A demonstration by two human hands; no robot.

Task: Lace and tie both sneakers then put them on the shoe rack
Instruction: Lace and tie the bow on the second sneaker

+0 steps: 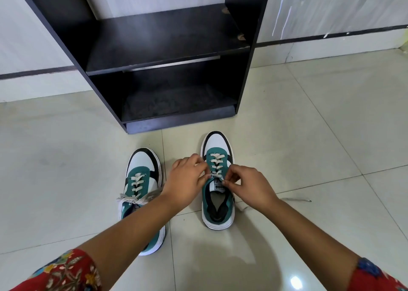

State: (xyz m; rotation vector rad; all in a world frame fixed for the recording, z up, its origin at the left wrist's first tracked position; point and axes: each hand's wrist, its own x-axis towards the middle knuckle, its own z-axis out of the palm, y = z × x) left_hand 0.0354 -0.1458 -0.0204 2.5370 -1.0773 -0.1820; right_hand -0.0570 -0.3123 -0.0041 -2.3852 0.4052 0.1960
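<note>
Glossy pale floor tiles (pixel 309 136) run to a light wall. A black shoe rack (pixel 167 54) stands against it, both shelves bare. Two teal-and-white sneakers stand before it: the left sneaker (pixel 141 187) is tied; the right sneaker (pixel 217 180) shows a "PUMA" tongue label. The left hand (pixel 187 178) and right hand (pixel 249 184) each pinch its white lace (pixel 216 176); one end trails right.

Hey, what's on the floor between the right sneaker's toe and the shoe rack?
Nothing. The head view shows bare floor tile between the right sneaker and the shoe rack.
</note>
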